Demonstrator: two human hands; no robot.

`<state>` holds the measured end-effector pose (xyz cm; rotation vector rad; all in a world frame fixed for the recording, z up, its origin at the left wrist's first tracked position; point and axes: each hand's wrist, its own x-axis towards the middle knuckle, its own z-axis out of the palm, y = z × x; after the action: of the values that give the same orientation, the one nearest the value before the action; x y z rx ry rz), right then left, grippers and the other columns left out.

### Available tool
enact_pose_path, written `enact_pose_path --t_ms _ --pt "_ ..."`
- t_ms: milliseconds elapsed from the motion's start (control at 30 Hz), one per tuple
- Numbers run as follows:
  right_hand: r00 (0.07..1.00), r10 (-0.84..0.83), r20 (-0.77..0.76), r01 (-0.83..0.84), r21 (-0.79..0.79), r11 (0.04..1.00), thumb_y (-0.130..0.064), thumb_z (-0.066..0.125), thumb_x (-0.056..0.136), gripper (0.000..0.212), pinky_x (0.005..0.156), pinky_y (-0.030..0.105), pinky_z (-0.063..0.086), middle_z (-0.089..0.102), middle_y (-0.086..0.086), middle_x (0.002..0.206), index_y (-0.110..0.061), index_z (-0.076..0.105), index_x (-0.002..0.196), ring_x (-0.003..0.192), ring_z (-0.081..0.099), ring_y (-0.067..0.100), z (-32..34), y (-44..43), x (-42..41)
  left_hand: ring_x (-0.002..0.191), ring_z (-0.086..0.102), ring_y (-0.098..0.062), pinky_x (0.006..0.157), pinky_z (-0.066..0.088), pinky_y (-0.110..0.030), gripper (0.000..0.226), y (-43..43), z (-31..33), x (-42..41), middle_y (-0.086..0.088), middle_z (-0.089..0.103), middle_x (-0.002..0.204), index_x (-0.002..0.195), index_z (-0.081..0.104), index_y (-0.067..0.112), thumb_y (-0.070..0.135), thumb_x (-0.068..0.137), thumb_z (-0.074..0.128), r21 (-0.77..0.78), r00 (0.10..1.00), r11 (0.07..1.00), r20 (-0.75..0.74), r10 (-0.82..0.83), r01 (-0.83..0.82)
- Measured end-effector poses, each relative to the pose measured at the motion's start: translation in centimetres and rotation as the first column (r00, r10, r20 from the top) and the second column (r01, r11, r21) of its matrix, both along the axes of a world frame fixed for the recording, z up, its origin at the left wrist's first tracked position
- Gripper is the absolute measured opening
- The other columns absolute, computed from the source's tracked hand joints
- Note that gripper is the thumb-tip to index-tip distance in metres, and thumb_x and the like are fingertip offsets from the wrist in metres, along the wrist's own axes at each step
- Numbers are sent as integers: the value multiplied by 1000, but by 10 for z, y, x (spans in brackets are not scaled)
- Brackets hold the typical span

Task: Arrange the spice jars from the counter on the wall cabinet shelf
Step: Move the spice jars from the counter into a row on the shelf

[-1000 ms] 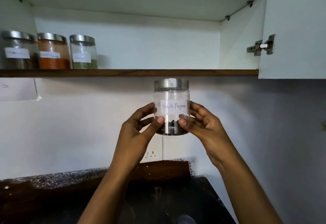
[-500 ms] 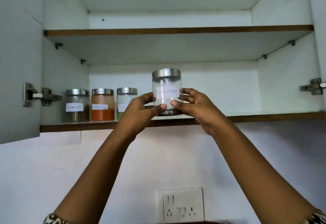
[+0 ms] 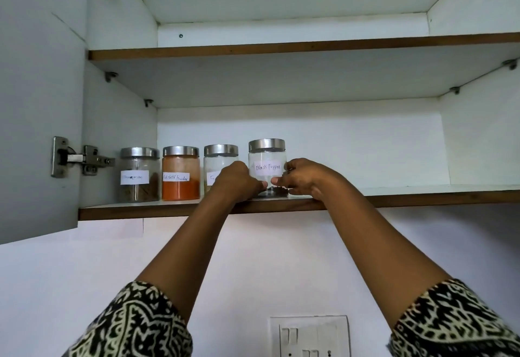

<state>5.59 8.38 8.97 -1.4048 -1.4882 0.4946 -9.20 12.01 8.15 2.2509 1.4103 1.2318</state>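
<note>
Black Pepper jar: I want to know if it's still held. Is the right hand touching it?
Touching. The head view shows the right hand with its fingertips pressed against the Black Pepper jar just below the label.

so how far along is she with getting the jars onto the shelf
Done: three labelled jars stand in a row at the shelf's left end, among them the orange powder jar. In hand: the Black Pepper jar, gripped by the left hand and right hand, sits near the front edge beside them. Left: letting go; the counter is out of view, so remaining jars can't be counted.
</note>
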Motion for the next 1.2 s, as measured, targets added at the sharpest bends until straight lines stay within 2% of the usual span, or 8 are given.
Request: enact_pose_path --t_ms 233,367,533,667,800,967,1133,1200 --pt "1000 -19 16 20 -71 997 -8 66 85 46 97 35 46 57 12 130 -3 49 128 120 53 26 3 8 -1 90 63 -23 69 44 -29 44 9 4 4 -10 67 101 109 61 5 34 78 73 -8 999 1000 -24 27 -27" --pt "999 -50 15 51 -96 994 -8 64 87 50 103 35 44 53 14 134 1 45 132 125 50 26 6 13 -5 80 55 -20 68 41 -28 35 12 6 6 -8 60 92 94 55 8 33 79 73 7 997 999 -58 43 -42" --pt "993 -97 68 105 -123 987 -14 64 88 58 107 36 41 51 13 137 -1 39 138 126 49 24 9 20 -8 98 60 -25 72 42 -28 41 15 1 7 -10 62 104 108 56 4 30 80 73 42 998 997 -2 65 -64" --pt "992 -99 73 108 -133 985 -15 65 87 57 105 36 39 51 13 137 -4 40 138 113 51 19 8 30 -8 103 61 -26 74 42 -29 42 15 -1 11 -11 63 112 111 55 5 28 81 72 44 995 994 28 97 -98" --pt "986 -131 101 144 -135 980 -20 65 87 56 104 38 40 51 13 137 -5 42 136 126 49 26 7 35 -10 105 61 -27 76 44 -30 39 14 -1 14 -12 63 114 112 55 5 24 82 71 49 991 990 33 130 -131" --pt "972 -177 158 201 -152 968 -27 68 85 61 107 42 39 51 13 136 -5 43 136 124 49 27 7 32 -15 103 61 -26 81 47 -31 36 14 -3 16 -12 63 113 113 56 6 21 84 69 50 984 983 24 174 -175" --pt "946 -263 189 278 -54 959 -27 69 84 71 107 40 39 44 17 142 1 34 140 127 47 30 5 8 -15 92 62 -25 70 45 -30 24 0 0 9 -13 65 105 102 58 5 18 84 68 54 981 987 127 144 -152" --pt "952 -255 171 251 46 967 -24 69 84 70 107 36 37 41 14 146 -4 34 142 132 43 28 -2 -13 -16 90 64 -24 75 51 -31 19 -12 -7 7 -12 68 104 99 64 5 17 85 66 83 976 993 210 60 -79"
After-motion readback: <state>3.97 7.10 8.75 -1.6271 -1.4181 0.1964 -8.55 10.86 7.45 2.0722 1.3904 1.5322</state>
